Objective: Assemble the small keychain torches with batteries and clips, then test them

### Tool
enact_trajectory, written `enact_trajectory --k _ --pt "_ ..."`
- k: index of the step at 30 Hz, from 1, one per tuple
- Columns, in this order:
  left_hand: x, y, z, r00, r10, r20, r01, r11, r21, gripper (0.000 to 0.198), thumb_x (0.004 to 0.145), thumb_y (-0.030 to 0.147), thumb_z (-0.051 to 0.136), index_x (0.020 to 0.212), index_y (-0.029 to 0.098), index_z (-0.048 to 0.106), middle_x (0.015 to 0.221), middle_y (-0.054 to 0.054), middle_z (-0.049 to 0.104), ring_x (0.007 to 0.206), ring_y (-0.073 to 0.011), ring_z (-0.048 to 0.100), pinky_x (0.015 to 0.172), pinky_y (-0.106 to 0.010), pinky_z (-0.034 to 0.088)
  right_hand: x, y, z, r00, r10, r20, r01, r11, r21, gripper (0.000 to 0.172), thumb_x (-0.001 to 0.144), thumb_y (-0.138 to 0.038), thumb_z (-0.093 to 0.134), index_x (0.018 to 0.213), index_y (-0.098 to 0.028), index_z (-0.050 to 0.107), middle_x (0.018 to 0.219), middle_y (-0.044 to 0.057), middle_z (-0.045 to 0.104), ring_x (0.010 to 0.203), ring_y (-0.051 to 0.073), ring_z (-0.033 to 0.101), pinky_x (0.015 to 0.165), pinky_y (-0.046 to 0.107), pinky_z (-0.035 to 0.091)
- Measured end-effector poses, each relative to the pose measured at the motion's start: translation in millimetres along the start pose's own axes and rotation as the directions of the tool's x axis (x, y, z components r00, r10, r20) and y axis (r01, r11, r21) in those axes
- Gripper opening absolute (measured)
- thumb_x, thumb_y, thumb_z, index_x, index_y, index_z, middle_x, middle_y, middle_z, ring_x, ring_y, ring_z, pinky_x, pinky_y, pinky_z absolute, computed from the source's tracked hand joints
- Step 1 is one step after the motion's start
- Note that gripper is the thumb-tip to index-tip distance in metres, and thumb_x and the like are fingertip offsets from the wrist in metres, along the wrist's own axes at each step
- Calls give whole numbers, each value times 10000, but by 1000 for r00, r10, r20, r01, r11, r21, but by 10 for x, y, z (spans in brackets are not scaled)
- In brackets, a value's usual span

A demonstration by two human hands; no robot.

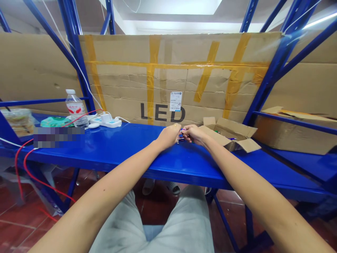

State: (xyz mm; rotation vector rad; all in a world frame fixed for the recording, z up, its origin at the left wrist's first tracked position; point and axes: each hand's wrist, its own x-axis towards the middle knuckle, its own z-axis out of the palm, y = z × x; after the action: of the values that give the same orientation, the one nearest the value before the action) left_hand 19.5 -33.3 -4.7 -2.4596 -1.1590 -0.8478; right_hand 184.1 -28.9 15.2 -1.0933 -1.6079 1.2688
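The small part (183, 130) between left hand (170, 136) and right hand (192, 133) shows purple; the tabletop (126, 140) is glossy deep blue, matching the rack upright (263, 84); the large carton (123, 88) is tan, crossed by amber-yellow tape (150, 91) and printed with 3 black letters (160, 112); its sticker (176, 102) is white with dark print and a blue patch; the open box (225, 140) is brown; the clear bottle (83, 122) has a white cap (70, 91) and a red-and-white label (74, 108); the packet (56, 121) is green and white; the power strip (110, 122) is white with pale blue; the cable (16, 165) is red; the trousers (189, 214) are pale grey; the floor tiles (15, 211) are dark red with pale joints.
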Motion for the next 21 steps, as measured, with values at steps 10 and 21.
enact_trajectory --k 10,21 --pt "21 -5 15 992 -14 -126 -2 991 -132 171 989 244 432 996 142 568 1027 -118 566 973 -236 595 883 -376 499 72 48 -16 982 -178 -65 171 980 -103 182 697 -138 606 665 -212 444 462 -49 495 346 95 422 353 212 335" --pt "120 -115 112 971 -223 -84 179 915 -361 241 912 151 490 701 150 605 867 -105 602 951 -224 594 927 -368 475 193 177 -60 852 -523 1 479 779 -405 131 782 -214 554 691 -212 458 514 -51 518 451 113 469 487 240 377"
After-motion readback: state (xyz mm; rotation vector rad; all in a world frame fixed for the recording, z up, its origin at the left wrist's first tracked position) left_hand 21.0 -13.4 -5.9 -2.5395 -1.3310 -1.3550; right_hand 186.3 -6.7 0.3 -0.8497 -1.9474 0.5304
